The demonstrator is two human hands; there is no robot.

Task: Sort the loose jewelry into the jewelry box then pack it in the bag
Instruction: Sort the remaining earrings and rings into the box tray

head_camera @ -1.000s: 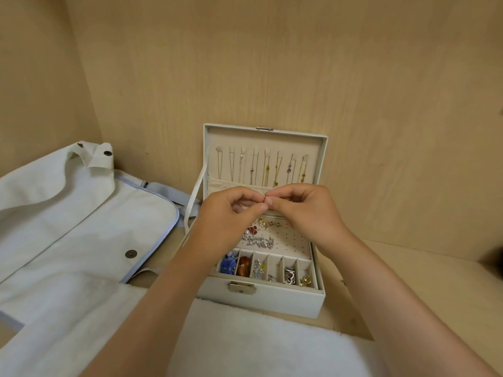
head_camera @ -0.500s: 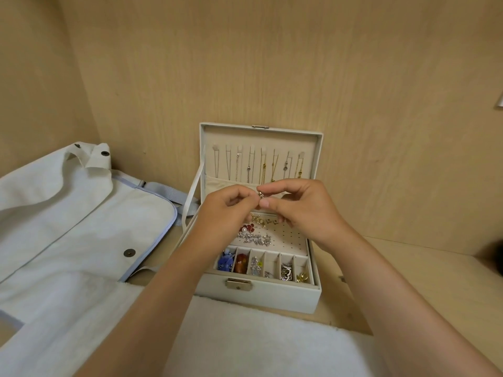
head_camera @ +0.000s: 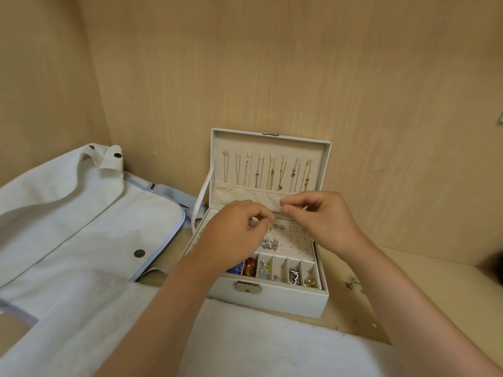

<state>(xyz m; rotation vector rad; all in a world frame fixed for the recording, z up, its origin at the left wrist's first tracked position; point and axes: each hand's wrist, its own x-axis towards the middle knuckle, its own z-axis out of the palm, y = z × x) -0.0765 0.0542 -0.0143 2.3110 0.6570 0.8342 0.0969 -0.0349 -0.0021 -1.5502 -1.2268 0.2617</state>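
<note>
A pale wooden shelf (head_camera: pixel 449 284) is carrying everything. The jewelry box (head_camera: pixel 269 297) is sitting on it near the back wall, and the bag (head_camera: pixel 81 227) is lying flat to the box's left. A white cloth (head_camera: pixel 258 346) is covering the near edge. A few loose jewelry pieces (head_camera: pixel 353 282) (small, silvery) are lying on bare wood just right of the box.

The hands have parted. The right hand (head_camera: pixel 324 221) alone now pinches the stud (head_camera: pixel 282 204); the left hand (head_camera: pixel 236 232) has sunk toward the box (head_camera: pixel 272 300).
</note>
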